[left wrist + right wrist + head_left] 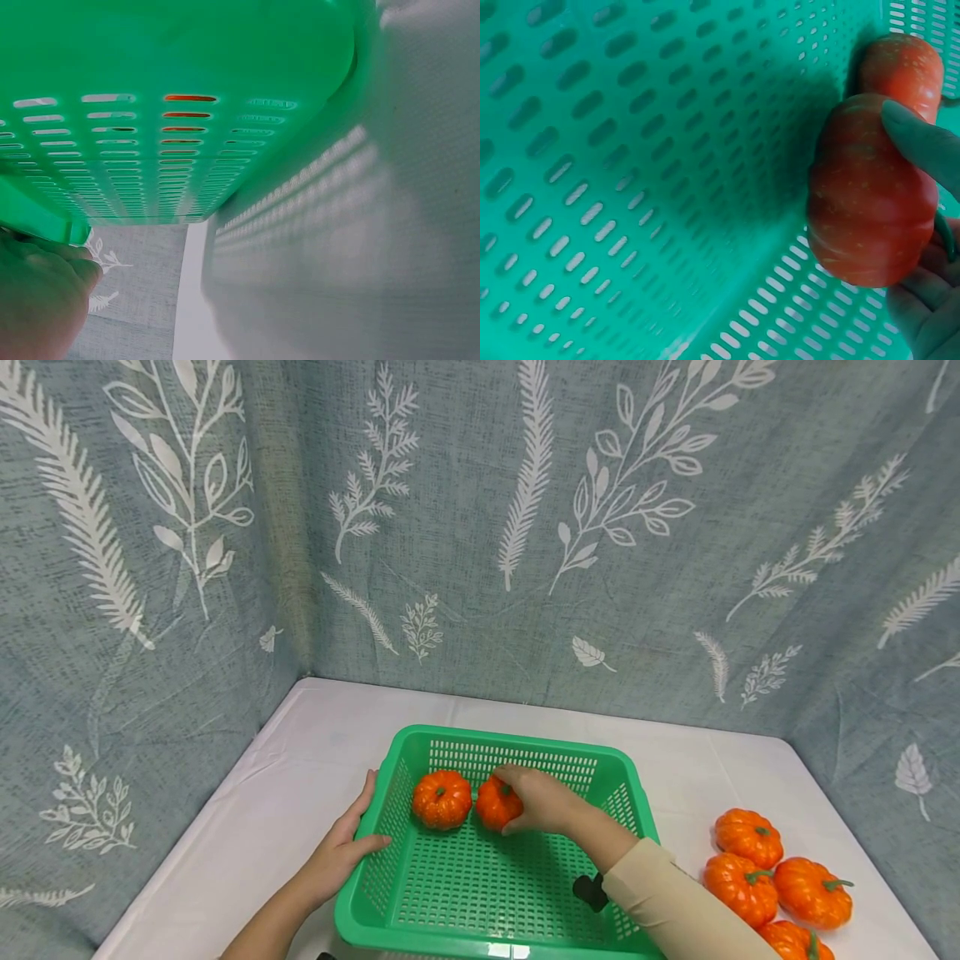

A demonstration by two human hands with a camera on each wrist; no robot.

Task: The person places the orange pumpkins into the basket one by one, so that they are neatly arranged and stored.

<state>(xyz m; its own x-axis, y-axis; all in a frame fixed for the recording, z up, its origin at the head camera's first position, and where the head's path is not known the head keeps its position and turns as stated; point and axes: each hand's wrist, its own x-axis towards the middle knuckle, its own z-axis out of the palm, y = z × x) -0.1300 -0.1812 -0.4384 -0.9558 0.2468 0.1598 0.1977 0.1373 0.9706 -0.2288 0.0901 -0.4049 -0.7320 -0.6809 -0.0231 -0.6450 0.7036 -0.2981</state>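
A green plastic basket point(495, 935) with slotted walls stands on the white-covered table. My left hand point(343, 852) holds its left rim, thumb over the edge and fingers along the outer wall. Inside the basket my right hand point(542, 800) grips a small orange pumpkin point(495, 806), its thumb and fingers around the sides. In the right wrist view this pumpkin point(870, 202) shows a green stem toward the palm. Another orange pumpkin point(442, 800) sits just left of it, near the back left corner of the basket.
Several more orange pumpkins point(813, 893) are grouped on the white tablecloth point(690, 768) to the right of the basket. A blue-grey curtain point(465, 527) with white leaf prints hangs behind the table and along its sides. A small black object point(591, 892) shows beside the right sleeve.
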